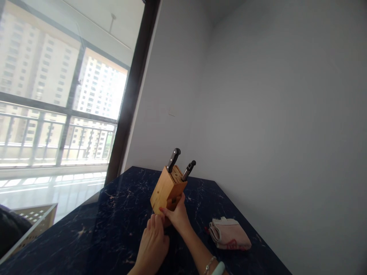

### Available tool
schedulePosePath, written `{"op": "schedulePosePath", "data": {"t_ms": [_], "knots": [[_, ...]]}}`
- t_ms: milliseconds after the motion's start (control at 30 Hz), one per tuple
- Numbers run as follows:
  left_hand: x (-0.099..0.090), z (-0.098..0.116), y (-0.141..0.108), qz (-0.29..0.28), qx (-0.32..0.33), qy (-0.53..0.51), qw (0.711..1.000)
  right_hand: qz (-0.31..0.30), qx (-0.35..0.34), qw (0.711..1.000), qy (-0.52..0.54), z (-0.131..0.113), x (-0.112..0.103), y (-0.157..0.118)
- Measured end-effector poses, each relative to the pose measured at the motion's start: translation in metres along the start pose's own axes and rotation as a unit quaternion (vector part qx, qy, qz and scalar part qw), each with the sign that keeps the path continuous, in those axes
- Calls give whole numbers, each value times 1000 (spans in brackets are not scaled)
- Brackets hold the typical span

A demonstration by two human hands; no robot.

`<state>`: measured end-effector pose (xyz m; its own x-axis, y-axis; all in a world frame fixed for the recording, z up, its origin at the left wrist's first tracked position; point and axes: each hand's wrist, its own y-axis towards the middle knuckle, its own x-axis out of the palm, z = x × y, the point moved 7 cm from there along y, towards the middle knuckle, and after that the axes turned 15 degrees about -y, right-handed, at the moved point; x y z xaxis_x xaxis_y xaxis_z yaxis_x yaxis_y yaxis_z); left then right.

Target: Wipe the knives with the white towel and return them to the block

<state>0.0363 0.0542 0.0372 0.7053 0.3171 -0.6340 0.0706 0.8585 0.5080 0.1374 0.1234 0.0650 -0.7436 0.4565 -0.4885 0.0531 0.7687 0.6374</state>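
Observation:
A wooden knife block (164, 188) stands tilted on the dark blue marbled table. In its top slots sit a black-handled knife (173, 159) and a second tool with a black and silver handle (189, 169). My right hand (178, 214) grips the block's lower right side, thumb across the front and fingers around the edge. Close by, my left hand (154, 237) is closed, its curled fingers against the block's lower front corner. Whatever those fingers may hold is hidden. A bracelet and a pale green bangle (219, 268) are on my right wrist.
A folded pink and white cloth (231, 233) lies on the table (120, 225) to the right of my hands. Grey walls (272, 114) rise behind and to the right. At the lower left is a perforated chair (37, 221) with something dark on it, near large windows.

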Motion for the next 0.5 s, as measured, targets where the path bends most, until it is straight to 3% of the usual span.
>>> {"op": "schedulePosePath", "data": {"t_ms": [133, 333, 500], "knots": [[1, -15, 5, 104, 24, -84, 991, -141, 37, 985, 91, 9, 6, -6], [23, -42, 12, 157, 20, -185, 970, -168, 28, 982, 75, -3, 7, -6], [16, -73, 25, 185, -48, -196, 962, -171, 30, 984, 33, -24, 31, -8]]}}
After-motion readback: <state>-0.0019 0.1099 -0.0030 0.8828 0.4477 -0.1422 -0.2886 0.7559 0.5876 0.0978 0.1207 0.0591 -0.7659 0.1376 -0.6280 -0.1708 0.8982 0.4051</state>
